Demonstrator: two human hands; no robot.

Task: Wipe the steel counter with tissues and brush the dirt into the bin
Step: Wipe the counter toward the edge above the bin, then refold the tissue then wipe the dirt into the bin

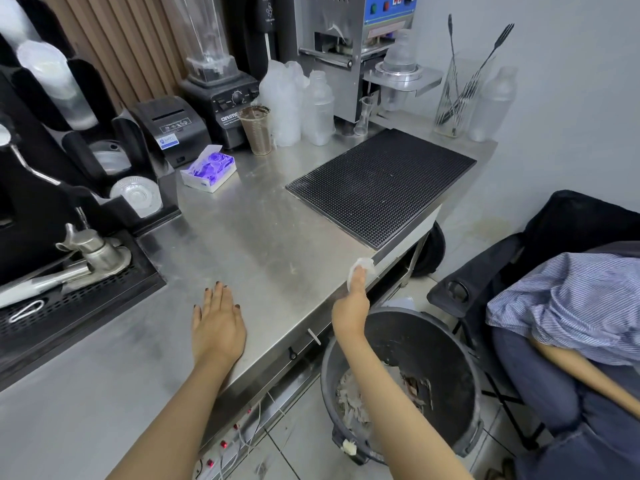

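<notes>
— So where is the tissue (362,268)?
— Gripped in the right hand (352,301) at the steel surface (259,237)'s front edge, above the bin (427,341). Left hand (218,322) lies flat on the surface, fingers straight.

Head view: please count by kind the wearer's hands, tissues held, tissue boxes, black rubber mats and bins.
hands: 2 (left hand, right hand)
tissue, held in the right hand: 1
tissue box: 1
black mat: 1
bin: 1
total: 6
</notes>
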